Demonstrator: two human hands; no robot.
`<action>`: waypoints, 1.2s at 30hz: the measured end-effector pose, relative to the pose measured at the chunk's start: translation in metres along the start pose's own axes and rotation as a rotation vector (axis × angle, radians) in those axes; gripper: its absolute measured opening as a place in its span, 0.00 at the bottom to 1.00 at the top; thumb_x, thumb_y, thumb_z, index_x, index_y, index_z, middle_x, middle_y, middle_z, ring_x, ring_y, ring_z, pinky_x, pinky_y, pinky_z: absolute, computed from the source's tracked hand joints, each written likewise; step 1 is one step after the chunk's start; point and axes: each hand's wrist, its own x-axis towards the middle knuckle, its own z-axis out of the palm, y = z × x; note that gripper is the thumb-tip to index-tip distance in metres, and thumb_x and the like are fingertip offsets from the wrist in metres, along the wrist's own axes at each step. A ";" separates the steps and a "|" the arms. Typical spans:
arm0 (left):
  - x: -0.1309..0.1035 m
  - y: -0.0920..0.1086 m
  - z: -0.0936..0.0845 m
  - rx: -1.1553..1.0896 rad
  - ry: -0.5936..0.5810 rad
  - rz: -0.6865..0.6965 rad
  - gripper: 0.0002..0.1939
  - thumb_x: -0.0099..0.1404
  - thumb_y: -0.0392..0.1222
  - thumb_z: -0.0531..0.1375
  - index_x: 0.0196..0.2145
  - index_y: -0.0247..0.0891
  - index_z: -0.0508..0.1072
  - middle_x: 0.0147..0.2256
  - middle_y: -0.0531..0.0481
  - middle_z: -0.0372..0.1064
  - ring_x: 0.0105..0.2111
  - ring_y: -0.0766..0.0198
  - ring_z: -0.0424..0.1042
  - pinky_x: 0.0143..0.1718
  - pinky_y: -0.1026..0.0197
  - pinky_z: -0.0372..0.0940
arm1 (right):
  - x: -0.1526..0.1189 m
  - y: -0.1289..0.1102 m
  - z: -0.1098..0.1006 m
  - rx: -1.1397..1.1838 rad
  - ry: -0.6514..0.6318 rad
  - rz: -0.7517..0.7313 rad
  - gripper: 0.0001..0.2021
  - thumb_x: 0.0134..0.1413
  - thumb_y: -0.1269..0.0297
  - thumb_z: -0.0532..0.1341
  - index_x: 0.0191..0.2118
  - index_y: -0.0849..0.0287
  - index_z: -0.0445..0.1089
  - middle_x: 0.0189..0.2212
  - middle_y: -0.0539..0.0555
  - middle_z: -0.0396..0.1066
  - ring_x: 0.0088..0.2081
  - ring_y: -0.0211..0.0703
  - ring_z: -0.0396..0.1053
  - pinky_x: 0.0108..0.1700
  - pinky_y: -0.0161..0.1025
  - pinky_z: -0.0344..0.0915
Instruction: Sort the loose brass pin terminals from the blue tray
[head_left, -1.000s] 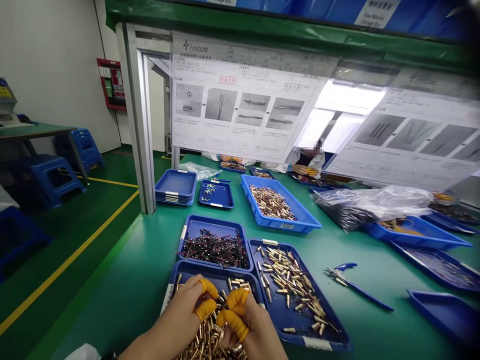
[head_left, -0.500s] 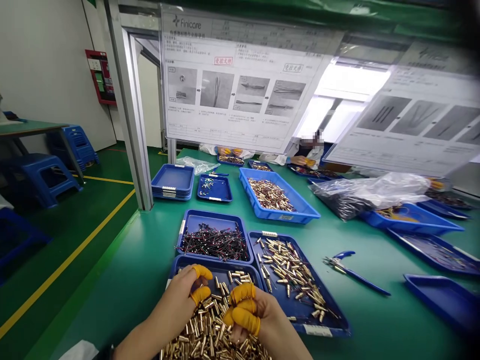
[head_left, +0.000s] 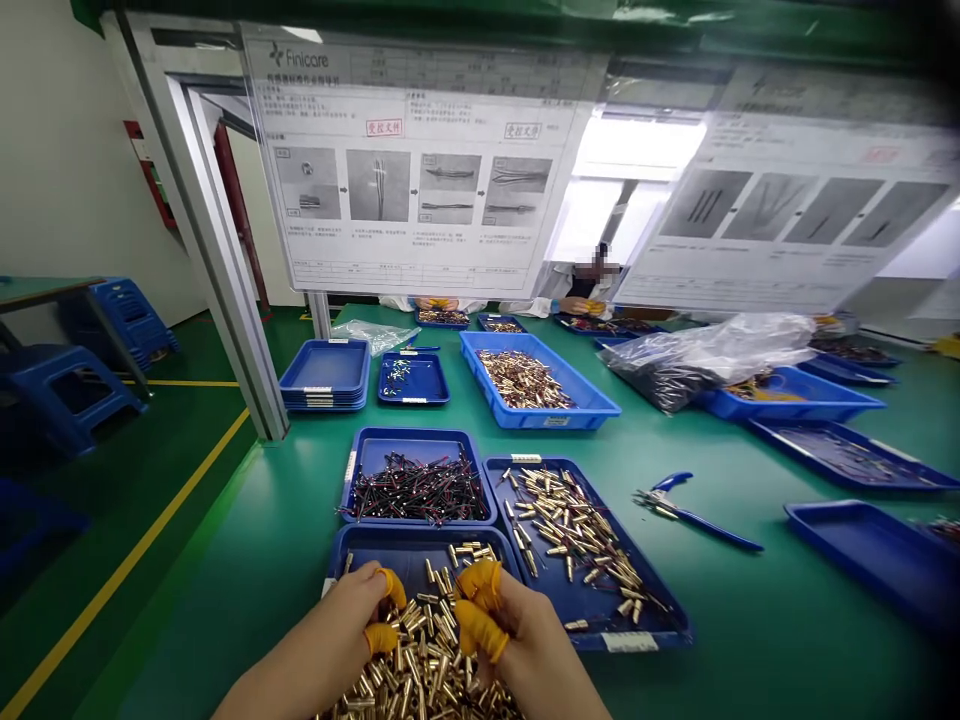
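Both my hands wear yellow finger cots and are over a blue tray (head_left: 343, 548) heaped with brass-coloured metal sleeves (head_left: 420, 650). My left hand (head_left: 341, 625) is at the tray's left side, thumb and forefinger apart, with nothing visible between them. On the right, my right hand (head_left: 529, 625) has its fingertips drawn together low over the sleeves; whatever they pinch is hidden. Behind this tray, short black-and-red wires (head_left: 420, 488) fill a second blue tray (head_left: 409, 440). A third tray (head_left: 630, 640), to the right, carries brass sleeves with wires (head_left: 566, 520).
Blue-handled cutters (head_left: 697, 515) lie right of the trays. Farther back are stacked blue trays (head_left: 324, 368), a small tray (head_left: 431, 390), and a light-blue bin (head_left: 592, 415) of brass parts. A metal post (head_left: 225, 270) and hanging instruction sheets (head_left: 420, 240) stand ahead. Co-workers' hands (head_left: 592, 308) show beyond.
The head view has shifted, so the background sits farther left. My right hand's fingers have changed their grip, and both hands have moved slightly lower in the view.
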 end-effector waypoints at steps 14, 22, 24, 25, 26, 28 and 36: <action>0.006 0.015 0.013 -0.787 0.150 0.167 0.05 0.54 0.39 0.59 0.31 0.39 0.71 0.32 0.51 0.66 0.35 0.60 0.67 0.38 0.59 0.61 | -0.007 0.002 0.007 -0.391 0.081 -0.336 0.13 0.53 0.60 0.53 0.20 0.56 0.59 0.19 0.50 0.64 0.22 0.38 0.60 0.24 0.33 0.53; 0.010 0.017 0.022 -0.993 0.177 0.096 0.12 0.49 0.45 0.65 0.29 0.39 0.71 0.29 0.50 0.71 0.32 0.59 0.70 0.38 0.57 0.64 | -0.006 0.008 0.007 -0.452 0.038 -0.353 0.11 0.53 0.63 0.51 0.28 0.59 0.69 0.24 0.56 0.73 0.26 0.44 0.71 0.26 0.33 0.60; 0.010 0.017 0.024 -1.004 0.176 0.100 0.11 0.48 0.45 0.66 0.29 0.39 0.71 0.28 0.50 0.71 0.31 0.59 0.70 0.36 0.58 0.65 | -0.006 0.008 0.008 -0.457 0.037 -0.360 0.11 0.53 0.64 0.51 0.28 0.60 0.69 0.23 0.56 0.73 0.25 0.43 0.70 0.25 0.33 0.59; 0.009 0.017 0.024 -1.008 0.173 0.101 0.11 0.48 0.45 0.66 0.29 0.39 0.71 0.28 0.51 0.71 0.31 0.59 0.70 0.36 0.59 0.65 | -0.006 0.008 0.008 -0.455 0.039 -0.367 0.11 0.53 0.64 0.52 0.27 0.60 0.69 0.23 0.55 0.73 0.25 0.43 0.70 0.24 0.32 0.59; 0.009 0.017 0.024 -1.011 0.171 0.103 0.11 0.48 0.44 0.65 0.29 0.39 0.71 0.28 0.51 0.71 0.31 0.59 0.70 0.35 0.59 0.65 | -0.006 0.008 0.007 -0.455 0.041 -0.374 0.12 0.54 0.64 0.52 0.27 0.60 0.69 0.22 0.55 0.73 0.24 0.42 0.69 0.24 0.32 0.58; 0.009 0.017 0.025 -1.005 0.169 0.117 0.10 0.48 0.44 0.65 0.29 0.39 0.72 0.28 0.51 0.71 0.30 0.60 0.70 0.34 0.60 0.65 | -0.006 0.007 0.007 -0.471 0.044 -0.381 0.13 0.54 0.65 0.51 0.25 0.62 0.69 0.21 0.55 0.72 0.23 0.41 0.68 0.23 0.32 0.56; 0.010 0.009 0.026 -0.762 0.258 0.225 0.04 0.54 0.37 0.59 0.29 0.39 0.73 0.28 0.51 0.71 0.30 0.60 0.69 0.32 0.63 0.64 | -0.005 0.007 0.008 -0.444 0.032 -0.342 0.11 0.52 0.66 0.51 0.26 0.61 0.68 0.21 0.54 0.71 0.23 0.40 0.65 0.24 0.32 0.54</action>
